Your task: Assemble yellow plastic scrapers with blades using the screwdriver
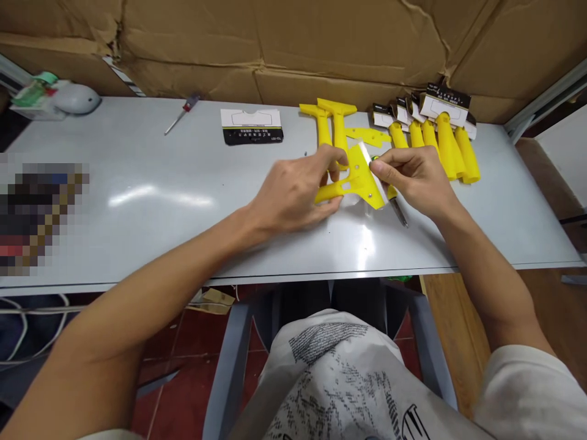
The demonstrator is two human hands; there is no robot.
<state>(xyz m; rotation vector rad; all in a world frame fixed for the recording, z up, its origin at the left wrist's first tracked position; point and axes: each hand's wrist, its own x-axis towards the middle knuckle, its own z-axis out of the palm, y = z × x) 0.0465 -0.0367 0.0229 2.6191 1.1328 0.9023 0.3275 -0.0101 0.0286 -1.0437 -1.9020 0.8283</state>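
My left hand [298, 189] is closed around the handle of a yellow plastic scraper [360, 177], its wide head turned to the right. A thin silvery blade [372, 168] runs along the scraper head's edge. My right hand [415, 177] pinches at that edge with thumb and forefinger. Under the scraper and right hand lies a screwdriver [400, 211], its handle mostly covered. Two more yellow scrapers [338, 125] lie just beyond my left hand, beside a flat yellow plastic plate [368, 136].
To the right lie several yellow scrapers [444, 143] with black-and-white cards. A loose card [252, 127] and a red-handled screwdriver [183, 113] are further left on the grey table [160, 238]. A light grey rounded object [77, 98] sits far left. Cardboard [298, 43] stands behind.
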